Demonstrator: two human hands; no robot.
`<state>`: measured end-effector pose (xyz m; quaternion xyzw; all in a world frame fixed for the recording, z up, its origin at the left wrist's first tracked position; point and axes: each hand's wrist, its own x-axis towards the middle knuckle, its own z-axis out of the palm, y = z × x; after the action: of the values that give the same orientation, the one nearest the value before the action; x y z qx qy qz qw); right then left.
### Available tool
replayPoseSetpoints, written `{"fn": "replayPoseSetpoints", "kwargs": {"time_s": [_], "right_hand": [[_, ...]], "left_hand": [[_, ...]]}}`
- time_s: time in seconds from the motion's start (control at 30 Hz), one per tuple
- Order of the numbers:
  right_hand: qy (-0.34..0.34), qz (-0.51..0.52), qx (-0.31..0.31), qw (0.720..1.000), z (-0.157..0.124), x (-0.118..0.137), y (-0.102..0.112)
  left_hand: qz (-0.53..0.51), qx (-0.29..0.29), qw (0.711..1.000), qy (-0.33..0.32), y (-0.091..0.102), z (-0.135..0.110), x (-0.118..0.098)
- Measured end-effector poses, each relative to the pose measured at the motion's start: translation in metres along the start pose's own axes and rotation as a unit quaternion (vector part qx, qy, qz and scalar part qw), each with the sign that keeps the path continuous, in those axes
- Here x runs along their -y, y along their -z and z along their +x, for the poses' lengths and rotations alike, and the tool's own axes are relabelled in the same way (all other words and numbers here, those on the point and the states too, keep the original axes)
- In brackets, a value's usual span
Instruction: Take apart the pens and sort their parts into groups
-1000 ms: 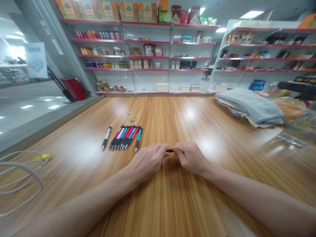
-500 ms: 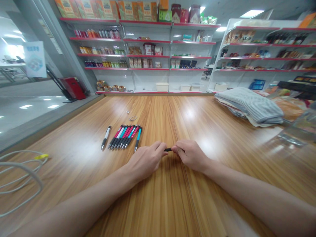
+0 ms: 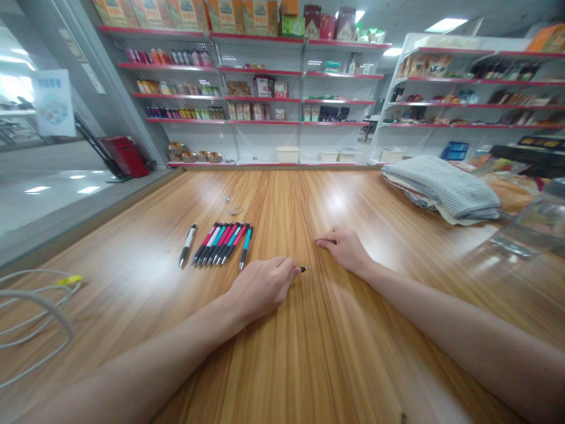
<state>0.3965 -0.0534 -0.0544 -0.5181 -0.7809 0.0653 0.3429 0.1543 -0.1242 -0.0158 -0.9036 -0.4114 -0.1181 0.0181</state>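
Note:
My left hand (image 3: 265, 285) is closed around a pen (image 3: 303, 269), most of it hidden in the fist. Only its black end and a thin pale point stick out to the right. Farther forward, my right hand (image 3: 346, 247) rests low over the table with its fingers pinched together; whatever may be between them is hidden. Left of my hands, several pens (image 3: 220, 242) in pink, white and teal with black grips lie side by side. A teal pen (image 3: 246, 247) lies just right of that row, and a white pen (image 3: 188, 244) lies apart on its left.
Behind the pens are a pale ring-shaped loop (image 3: 236, 210) and a tiny shiny piece (image 3: 226, 199). A coiled white cable (image 3: 62, 318) lies at the left. Folded cloths (image 3: 441, 182) and a clear container (image 3: 532, 227) occupy the right. Stocked shelves (image 3: 265, 73) stand behind the wooden table (image 3: 282, 194).
My right hand has let go of the pen's end and moved forward, away from my left hand. A thin pale point now shows at the pen's end. My left hand stays nearly in place.

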Motion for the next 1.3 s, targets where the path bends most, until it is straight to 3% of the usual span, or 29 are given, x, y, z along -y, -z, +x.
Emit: {"fn": "replayPoseSetpoints", "kwargs": {"time_s": [0.17,0.33,1.3], "right_hand": [[0.064,-0.001,0.008,0.998,0.025,-0.016,-0.011],[0.088,0.031,0.036,0.995,0.032,-0.021,-0.011],[0.075,0.012,0.056,0.996,0.032,-0.015,-0.007]], "left_hand": [[-0.007,-0.009,1.000,0.021,-0.004,0.000,0.004],[0.000,-0.013,0.999,0.033,-0.007,-0.002,0.008],[-0.004,-0.014,1.000,0.028,-0.004,-0.001,0.006]]}}
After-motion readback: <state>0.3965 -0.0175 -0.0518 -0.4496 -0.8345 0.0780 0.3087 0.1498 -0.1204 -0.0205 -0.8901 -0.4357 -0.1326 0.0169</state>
